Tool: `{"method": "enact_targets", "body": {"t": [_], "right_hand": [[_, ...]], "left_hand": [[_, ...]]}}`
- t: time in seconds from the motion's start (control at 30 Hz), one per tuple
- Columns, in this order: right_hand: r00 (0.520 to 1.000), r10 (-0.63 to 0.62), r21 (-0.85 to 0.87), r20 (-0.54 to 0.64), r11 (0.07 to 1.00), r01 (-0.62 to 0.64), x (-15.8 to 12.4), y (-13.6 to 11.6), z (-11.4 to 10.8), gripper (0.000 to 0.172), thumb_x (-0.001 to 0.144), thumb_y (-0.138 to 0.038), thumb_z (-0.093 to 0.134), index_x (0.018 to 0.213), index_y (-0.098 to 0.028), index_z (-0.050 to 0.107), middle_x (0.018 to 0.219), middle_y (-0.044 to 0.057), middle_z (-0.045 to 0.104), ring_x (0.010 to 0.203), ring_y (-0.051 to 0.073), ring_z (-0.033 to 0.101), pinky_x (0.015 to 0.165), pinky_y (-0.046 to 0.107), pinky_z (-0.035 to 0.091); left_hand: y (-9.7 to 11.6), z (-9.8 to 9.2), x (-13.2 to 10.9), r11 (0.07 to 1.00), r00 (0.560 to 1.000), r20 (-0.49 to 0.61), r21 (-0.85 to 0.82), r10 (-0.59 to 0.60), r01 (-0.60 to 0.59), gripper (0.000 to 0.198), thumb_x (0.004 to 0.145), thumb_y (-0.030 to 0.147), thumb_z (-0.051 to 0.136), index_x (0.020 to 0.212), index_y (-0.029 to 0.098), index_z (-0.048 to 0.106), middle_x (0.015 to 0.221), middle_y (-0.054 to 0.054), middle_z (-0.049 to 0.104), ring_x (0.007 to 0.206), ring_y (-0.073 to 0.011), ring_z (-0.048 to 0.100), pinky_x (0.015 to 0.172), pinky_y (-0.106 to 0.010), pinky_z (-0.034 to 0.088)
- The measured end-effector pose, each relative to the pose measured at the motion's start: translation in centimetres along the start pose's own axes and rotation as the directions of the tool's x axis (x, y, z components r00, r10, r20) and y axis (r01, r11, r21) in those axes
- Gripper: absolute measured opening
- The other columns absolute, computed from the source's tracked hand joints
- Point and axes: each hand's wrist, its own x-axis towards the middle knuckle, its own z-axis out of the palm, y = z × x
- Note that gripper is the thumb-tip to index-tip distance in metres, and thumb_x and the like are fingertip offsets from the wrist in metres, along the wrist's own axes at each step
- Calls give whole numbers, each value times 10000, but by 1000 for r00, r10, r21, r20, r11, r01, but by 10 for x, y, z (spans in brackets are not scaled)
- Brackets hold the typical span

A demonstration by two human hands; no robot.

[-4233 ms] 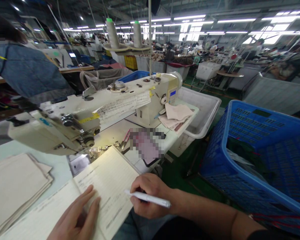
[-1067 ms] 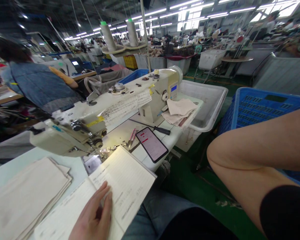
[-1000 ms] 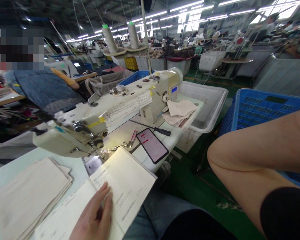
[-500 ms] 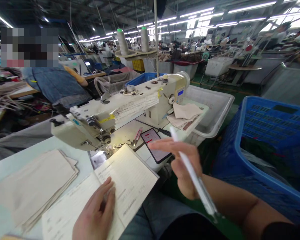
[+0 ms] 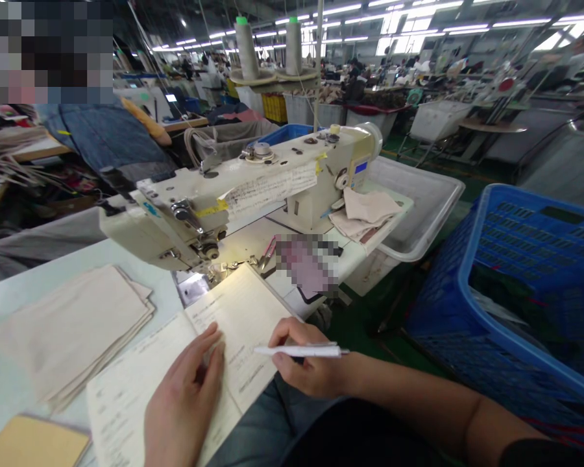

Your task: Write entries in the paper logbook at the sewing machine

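From the head camera, the notebook (image 5: 255,301) lies open at the table's (image 5: 163,269) near edge, right under both hands. The left hand (image 5: 187,389) rests across the fold, fingers loosely together and gripping nothing, fingertips on the right-hand page. And here's the right hand (image 5: 309,363), closed around a white pen (image 5: 318,351), at that page's outer edge! The pen slants in towards the left hand, tip over the handwriting; whether it touches paper, I can't tell. So the notebook runs beneath the left hand and reaches just under the right. Beyond its top corner sits the sewing machine (image 5: 272,178), with snips (image 5: 268,253) near that corner and a phone (image 5: 307,269), blurred out, just to the right. Over on the left, a cloth stack (image 5: 82,331) lies beside the notebook, a yellow pad (image 5: 34,444) nearer the camera.
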Motion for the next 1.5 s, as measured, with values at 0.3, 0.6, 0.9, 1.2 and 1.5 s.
{"method": "enact_targets", "body": {"t": [0.3, 0.6, 0.9, 1.2, 1.5], "right_hand": [[984, -177, -93, -13, 980, 175, -6, 11, 27, 118, 840, -287, 584, 907, -219, 515, 728, -17, 649, 630, 123, 613, 636, 216, 486], [989, -131, -162, 66, 977, 141, -4, 17, 30, 164, 879, -348, 591, 878, -217, 494, 728, -8, 652, 649, 134, 630, 663, 241, 487], [973, -194, -143, -121, 974, 177, -4, 16, 34, 148, 907, -356, 564, 913, -218, 509, 648, -34, 609, 561, 123, 607, 550, 210, 448], [930, -368, -127, 2, 922, 365, 9, -1, 41, 213, 1019, -234, 395, 1202, -184, 493, 851, 28, 740, 701, 124, 705, 664, 203, 519], [935, -354, -111, 10, 929, 352, 29, -7, 67, 343, 1017, -436, 426, 1196, -168, 544, 733, 5, 699, 657, 125, 671, 634, 206, 499]], "left_hand": [[-1, -1, 0, 1000, 1000, 13, -10, -16, 16, 458, 757, 663, 497, 1049, 356, 671, 1278, 65, 655, 1121, -194, 635, 1004, -314, 490], [2, -2, 1, 999, 998, 30, -5, -54, 54, 450, 740, 667, 501, 1044, 378, 666, 1283, 88, 647, 1118, -212, 636, 1008, -361, 499], [-5, 0, 1, 999, 999, 11, 7, 39, -39, 456, 757, 670, 502, 1036, 354, 677, 1267, 76, 661, 1149, -178, 634, 987, -296, 521], [-19, 8, 0, 974, 977, -9, 78, 212, -210, 379, 844, 489, 498, 1116, 277, 655, 1302, -19, 647, 1132, -205, 647, 999, -327, 532], [-27, 3, 1, 923, 929, 73, 106, 364, -370, 360, 848, 316, 506, 1186, 272, 622, 1340, -33, 620, 1114, -213, 654, 902, -309, 569]]}}
